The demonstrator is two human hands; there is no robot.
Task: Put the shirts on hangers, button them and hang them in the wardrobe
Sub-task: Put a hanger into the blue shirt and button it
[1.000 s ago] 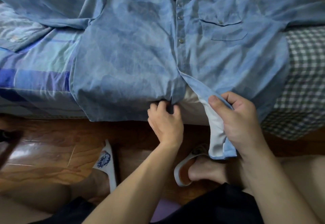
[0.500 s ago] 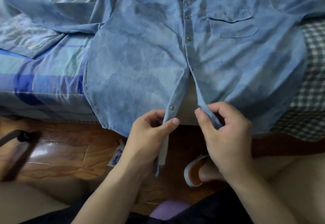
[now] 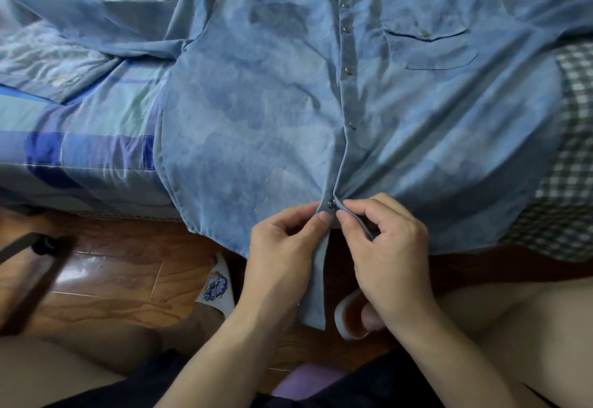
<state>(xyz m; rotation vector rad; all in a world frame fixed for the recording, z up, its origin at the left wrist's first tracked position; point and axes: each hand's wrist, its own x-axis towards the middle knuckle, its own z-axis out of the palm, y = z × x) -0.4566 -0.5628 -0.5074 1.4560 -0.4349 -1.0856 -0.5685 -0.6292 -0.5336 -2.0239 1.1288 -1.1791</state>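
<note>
A light blue denim shirt [image 3: 256, 93] lies face up on the bed, collar at the top, hem hanging over the bed's near edge. Several snap buttons run down its front placket and look fastened. At the hem, my left hand [image 3: 282, 253] pinches the left placket strip and my right hand [image 3: 385, 247] pinches the right edge; they meet at a dark snap button [image 3: 330, 204]. No hanger shows; the collar may hide one.
A blue patchwork bedsheet [image 3: 80, 138] covers the bed's left part, a green checked cloth [image 3: 574, 189] the right. Below is a wooden floor [image 3: 106, 279] with my feet in white slippers [image 3: 216, 285]. A dark strap-like object [image 3: 22, 247] lies at the left.
The open lower placket has been drawn together. Both hands rose from the loose hem ends to the dark snap and now hold the two edges against each other. The camera came closer.
</note>
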